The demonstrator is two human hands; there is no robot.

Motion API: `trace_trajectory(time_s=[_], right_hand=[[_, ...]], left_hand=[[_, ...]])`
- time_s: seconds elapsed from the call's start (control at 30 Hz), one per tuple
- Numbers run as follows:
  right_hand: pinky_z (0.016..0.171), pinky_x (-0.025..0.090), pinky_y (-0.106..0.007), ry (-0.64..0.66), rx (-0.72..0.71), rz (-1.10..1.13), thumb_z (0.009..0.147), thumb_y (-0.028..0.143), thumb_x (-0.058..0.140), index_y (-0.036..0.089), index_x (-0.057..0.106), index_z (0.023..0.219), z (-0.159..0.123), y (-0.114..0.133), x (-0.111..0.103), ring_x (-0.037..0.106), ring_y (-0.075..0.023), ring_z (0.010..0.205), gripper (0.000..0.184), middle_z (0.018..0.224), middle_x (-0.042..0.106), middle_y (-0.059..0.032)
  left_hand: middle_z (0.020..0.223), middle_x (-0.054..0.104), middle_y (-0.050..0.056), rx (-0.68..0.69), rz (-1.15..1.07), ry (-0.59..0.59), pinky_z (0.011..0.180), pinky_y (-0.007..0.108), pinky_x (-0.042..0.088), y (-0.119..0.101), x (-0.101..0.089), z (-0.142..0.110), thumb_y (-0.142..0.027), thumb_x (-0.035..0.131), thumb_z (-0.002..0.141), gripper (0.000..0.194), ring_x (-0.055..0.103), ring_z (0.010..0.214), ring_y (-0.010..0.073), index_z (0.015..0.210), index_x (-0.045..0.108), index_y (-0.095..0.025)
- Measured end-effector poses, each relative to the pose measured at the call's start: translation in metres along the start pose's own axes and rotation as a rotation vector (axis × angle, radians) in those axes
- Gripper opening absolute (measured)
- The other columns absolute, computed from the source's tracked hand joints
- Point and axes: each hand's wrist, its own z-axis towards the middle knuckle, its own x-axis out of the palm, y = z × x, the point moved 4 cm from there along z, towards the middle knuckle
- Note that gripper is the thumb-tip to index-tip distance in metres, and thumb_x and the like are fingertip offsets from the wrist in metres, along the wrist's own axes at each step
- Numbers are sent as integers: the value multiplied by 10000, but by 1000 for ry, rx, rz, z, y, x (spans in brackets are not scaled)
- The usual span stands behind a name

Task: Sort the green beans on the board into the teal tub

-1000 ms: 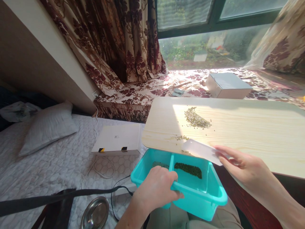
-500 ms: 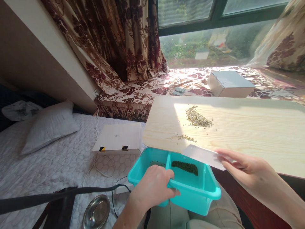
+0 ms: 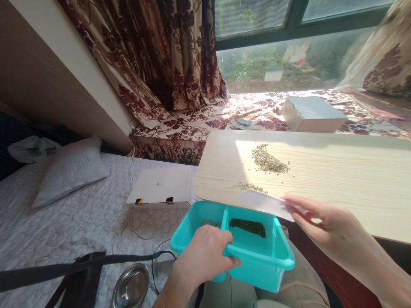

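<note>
Step in hand, as judged: drawing small round yellow-green beans (image 3: 252, 187) over the near edge of a pale wood-grain tabletop (image 3: 346, 175) with a thin, flat, translucent white card (image 3: 266, 202). Best done with long edge low to the wood, set on the far side of the near scatter, then pulled nearward in one slow, level stroke. Calls for a light pinch, to avoid bowing and flicking. Calls also for a firm hold on an open, divided turquoise plastic bin (image 3: 260, 267), with far rim close under the tabletop's edge, leaving no gap for strays.

Right hand (image 3: 327, 220). Pinches the card's right end between thumb and fingers, with next to no opening. Contact between card and wood: cannot tell.

Left hand (image 3: 205, 252). Curls over the bin's near rim beside the divider, with fingers inside and thumb outside, closed on plastic.

Near scatter. Lies just beyond the card's far edge, left of the right fingertips and apart from them.

Larger bean heap (image 3: 269, 161). Lies farther off in sunlight, touched by neither hand.

Dark green beans (image 3: 248, 227). Lie banked in the bin's right compartment, right of the left fingers, untouched.
</note>
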Motion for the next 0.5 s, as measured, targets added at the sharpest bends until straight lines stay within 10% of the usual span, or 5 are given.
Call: trace_trajectory(time_s=[0.5], right_hand=[[552, 530, -329, -99, 196, -121, 752, 457, 488, 253, 778, 925, 16, -27, -6, 707, -225, 577, 394, 822, 791, -46]], left_hand=[[865, 671, 36, 10, 23, 34, 740, 319, 437, -9, 1, 0, -519, 744, 803, 316, 619, 921, 280, 814, 623, -227]])
